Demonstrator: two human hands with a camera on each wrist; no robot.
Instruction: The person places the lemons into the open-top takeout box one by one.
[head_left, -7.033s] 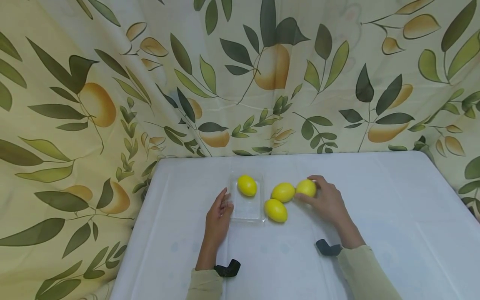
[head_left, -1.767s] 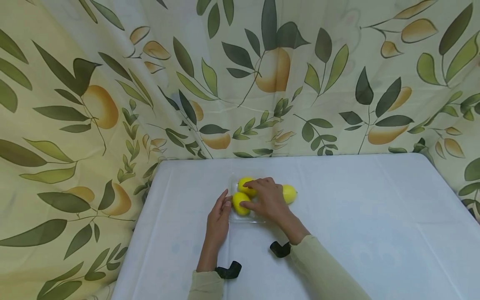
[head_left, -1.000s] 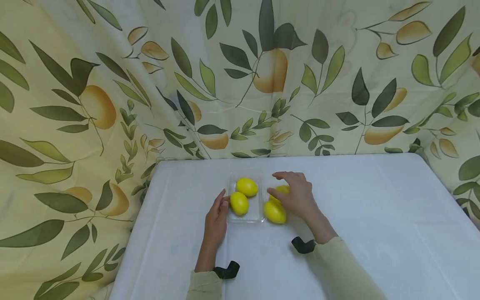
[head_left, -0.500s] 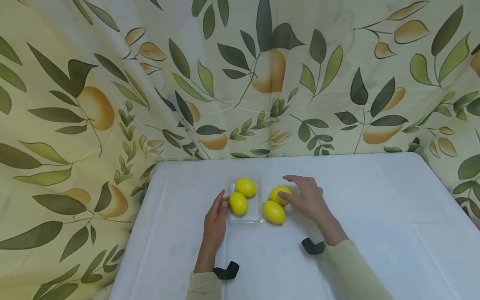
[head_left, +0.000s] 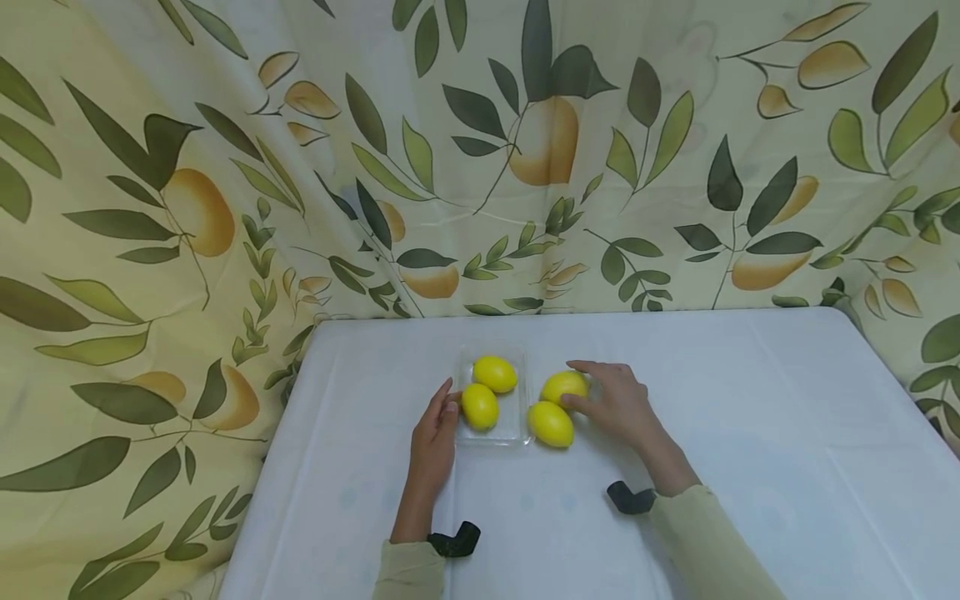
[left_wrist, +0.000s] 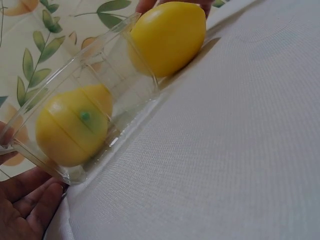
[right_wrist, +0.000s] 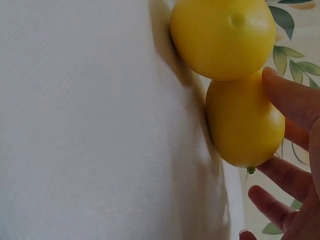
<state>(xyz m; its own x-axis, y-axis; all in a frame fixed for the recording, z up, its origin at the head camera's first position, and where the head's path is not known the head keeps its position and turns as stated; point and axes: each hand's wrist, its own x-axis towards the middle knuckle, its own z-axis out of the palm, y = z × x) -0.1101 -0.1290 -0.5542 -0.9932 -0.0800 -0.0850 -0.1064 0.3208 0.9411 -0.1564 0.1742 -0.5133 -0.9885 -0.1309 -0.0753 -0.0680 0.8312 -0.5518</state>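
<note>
A clear plastic container stands on the white table with two yellow lemons inside. My left hand holds its left edge, fingers at the corner in the left wrist view. Right of the container, two more lemons lie against each other. My right hand pinches the farther lemon, thumb on its near side and the other fingers behind it, partly hidden. The nearer lemon sits right at the container's right rim.
A white cloth covers the table. Behind it and on the left hangs a curtain printed with leaves and fruit. A small black device is worn on the left wrist, another on the right.
Earlier, one lemon was in the container; the right hand set a second one in, let go and moved back right. Its fingers have now closed on another lemon. The left hand stayed put.
</note>
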